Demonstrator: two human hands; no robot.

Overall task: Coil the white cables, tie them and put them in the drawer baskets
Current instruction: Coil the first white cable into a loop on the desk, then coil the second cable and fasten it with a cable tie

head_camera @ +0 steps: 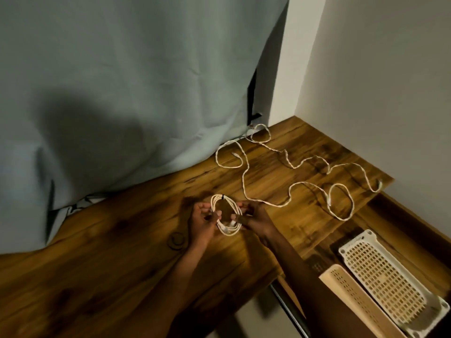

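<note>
The left hand (pixel 203 217) and right hand (pixel 252 217) each pinch a side of the coiled cable (pixel 225 214) above the wooden desk (pixel 109 264); fingers hide parts of its loops. The white oval runs away from the person, a dark tie (pixel 222 197) at its far end. Loose cables (pixel 292 176) sprawl beyond, one end hidden under the curtain (pixel 122 81). Two baskets (pixel 385 276) sit in the drawer (pixel 402 215).

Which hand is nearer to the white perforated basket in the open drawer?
The right hand. It holds the right side of the cable coil, on the side toward the white perforated basket. The left hand holds the coil's left side, farther away.
</note>
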